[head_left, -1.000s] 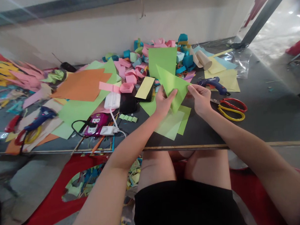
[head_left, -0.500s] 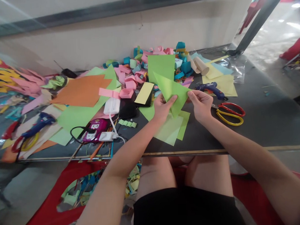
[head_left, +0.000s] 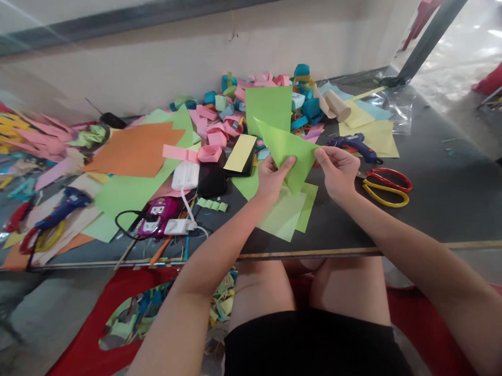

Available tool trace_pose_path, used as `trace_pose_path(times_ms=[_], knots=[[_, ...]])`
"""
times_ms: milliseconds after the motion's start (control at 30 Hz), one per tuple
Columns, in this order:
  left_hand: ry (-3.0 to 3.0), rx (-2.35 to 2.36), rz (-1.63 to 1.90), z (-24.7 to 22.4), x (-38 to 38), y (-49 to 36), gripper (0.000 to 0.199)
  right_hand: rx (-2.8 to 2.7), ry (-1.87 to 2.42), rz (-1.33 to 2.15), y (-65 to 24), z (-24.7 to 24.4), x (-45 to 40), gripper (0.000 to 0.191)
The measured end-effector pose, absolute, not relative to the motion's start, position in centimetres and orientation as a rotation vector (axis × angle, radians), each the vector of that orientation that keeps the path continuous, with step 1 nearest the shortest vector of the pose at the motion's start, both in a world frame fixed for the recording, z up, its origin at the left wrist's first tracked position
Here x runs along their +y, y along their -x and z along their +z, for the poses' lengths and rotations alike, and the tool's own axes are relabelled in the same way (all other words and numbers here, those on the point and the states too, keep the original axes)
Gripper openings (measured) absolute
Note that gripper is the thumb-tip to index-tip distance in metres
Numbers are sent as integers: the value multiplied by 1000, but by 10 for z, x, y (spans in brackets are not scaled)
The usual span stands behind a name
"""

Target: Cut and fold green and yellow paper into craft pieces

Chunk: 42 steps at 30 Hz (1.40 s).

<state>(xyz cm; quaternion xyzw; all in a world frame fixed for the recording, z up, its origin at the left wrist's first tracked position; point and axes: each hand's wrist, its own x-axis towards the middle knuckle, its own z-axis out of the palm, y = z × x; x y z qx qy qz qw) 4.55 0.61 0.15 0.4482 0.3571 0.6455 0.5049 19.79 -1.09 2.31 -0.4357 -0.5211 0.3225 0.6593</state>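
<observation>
A bright green paper sheet, partly folded over, is held above the table between both hands. My left hand grips its lower left part, thumb on top. At the sheet's right corner, my right hand pinches the paper between thumb and fingers. Behind it a flat green sheet leans near the paper pieces. Beneath the hands lie a pale green sheet and a brighter green piece. Scissors with red and yellow handles rest right of my right hand.
A blue glue gun lies behind the scissors, another at the left. Orange paper, a pink-purple power socket, a white charger and a black phone lie left of the hands. Pink and teal paper loops are heaped behind.
The folded part of the green sheet has tilted slightly, and my right hand has moved a little to the right. The camera view has shifted slightly.
</observation>
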Motion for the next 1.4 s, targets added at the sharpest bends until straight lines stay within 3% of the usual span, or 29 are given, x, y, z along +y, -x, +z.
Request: trace_pose_path(times_ms=[333, 533, 767, 967, 1233, 1400], knots=[[-1059, 871, 1405, -7, 20, -35, 39, -1111, 1057, 734, -206, 13, 7, 42], [-1087, 862, 1318, -6, 24, -31, 43, -1043, 1037, 778, -211, 8, 16, 41], [-1129, 957, 1450, -11, 26, -26, 41, -1096, 1077, 1363, -202, 12, 10, 58], [-1133, 964, 1480, -9, 20, -33, 51, -1272, 1209, 1366, -198, 12, 2, 53], [-754, 955, 1570, 11, 30, -20, 23, -1419, 1178, 1424, -202, 11, 0, 52], [-656, 943, 1687, 19, 42, -4, 16, -1517, 1194, 1421, -204, 7, 3, 46]])
